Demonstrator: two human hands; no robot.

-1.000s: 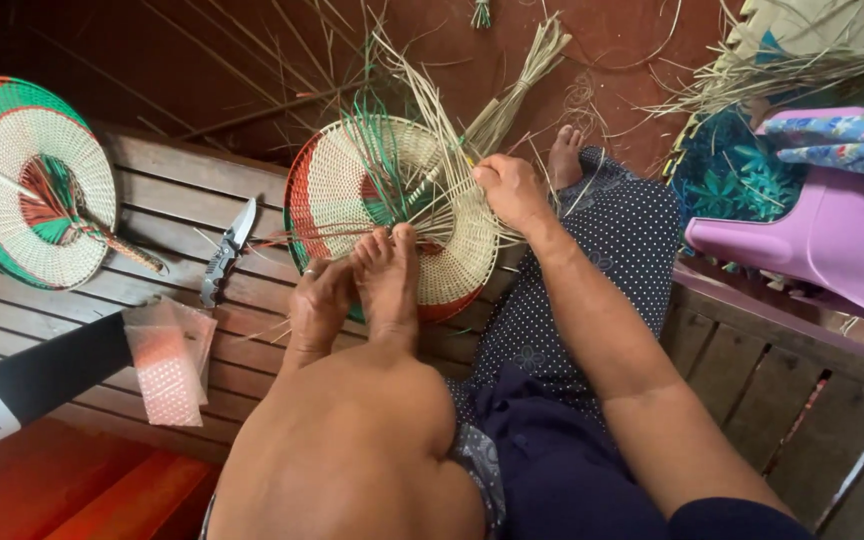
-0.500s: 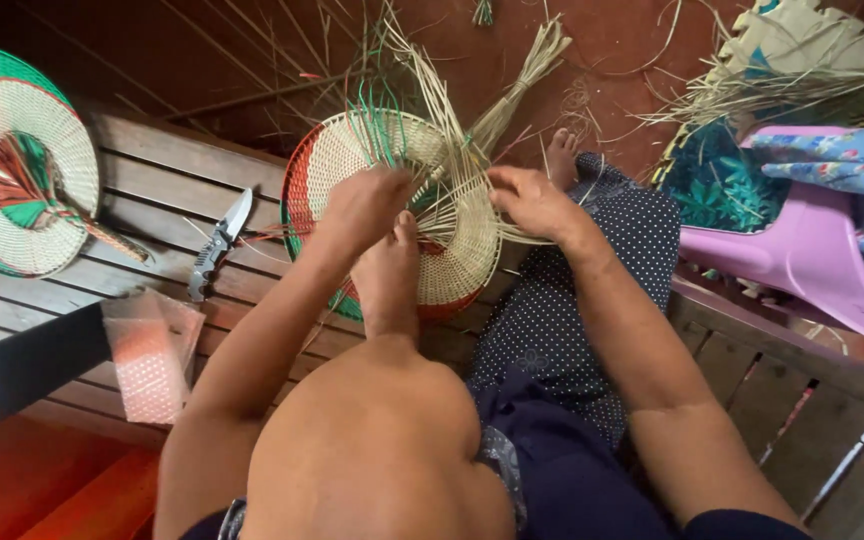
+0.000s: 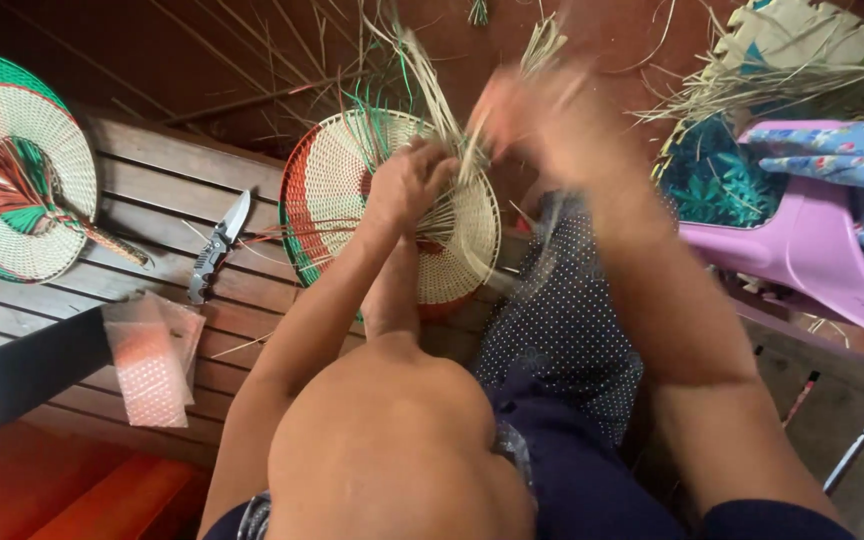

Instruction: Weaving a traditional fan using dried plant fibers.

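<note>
Now, step: I am weaving loose strands into the round fan (image 3: 352, 190), which lies across the slats near the far edge of the counter (image 3: 152, 200), pinned under my foot (image 3: 392, 290).
Left hand: my left hand (image 3: 407, 185) is clenched over the pale strands (image 3: 442, 110) at the fan's hub, pressing them flat.
Right hand: my right hand (image 3: 542, 120) is raised beyond the fan and blurred; I cannot tell whether it grips a strand.
Doing it well: I judge the hub must stay pinned while each strand is drawn taut, evenly, without kinking.
Materials: stiff, springy cane-like strips; tight cream weave, red and green rim bands.
Nearby: a finished fan (image 3: 12, 170) at the counter's left edge, a folding knife (image 3: 217, 245) between the fans, a bubble-wrap packet (image 3: 152, 370) nearer me.
</note>
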